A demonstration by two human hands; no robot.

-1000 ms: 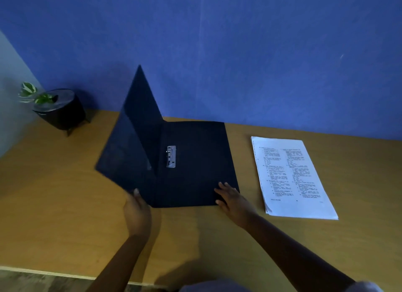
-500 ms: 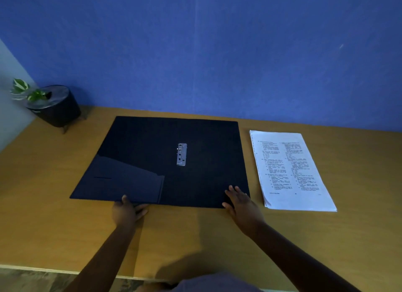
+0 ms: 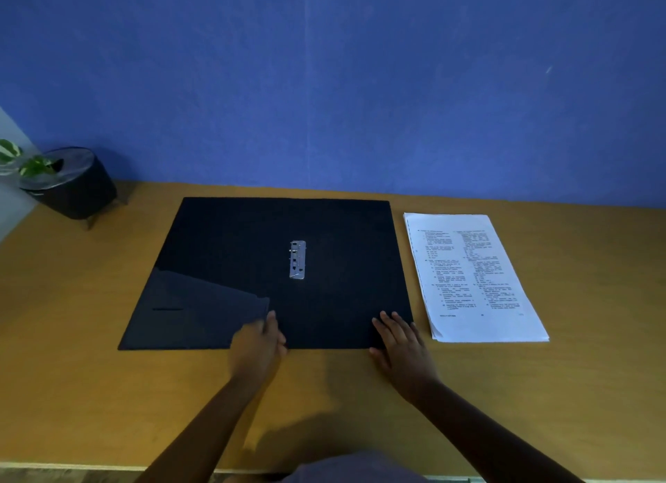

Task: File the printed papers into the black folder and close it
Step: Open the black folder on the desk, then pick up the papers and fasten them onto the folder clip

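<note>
The black folder (image 3: 342, 237) lies fully open and flat on the wooden desk, with a metal clip (image 3: 297, 259) at its spine and a pocket flap (image 3: 201, 302) on its left half. The printed papers (image 3: 468, 273) sit in a neat stack just right of it. My left hand (image 3: 257, 342) rests on the folder's near edge beside the spine, blurred, holding nothing. At the folder's near right corner my right hand (image 3: 402, 342) lies flat, fingers spread.
A black pot with a green and white plant (image 3: 68, 183) stands at the desk's back left corner. The wooden desk (image 3: 90, 392) meets a blue wall behind. The desk's front edge runs along the bottom of the view.
The folder's left cover went from standing up to lying flat on the desk. My left hand let go of it and slid right along the near edge toward the spine.
</note>
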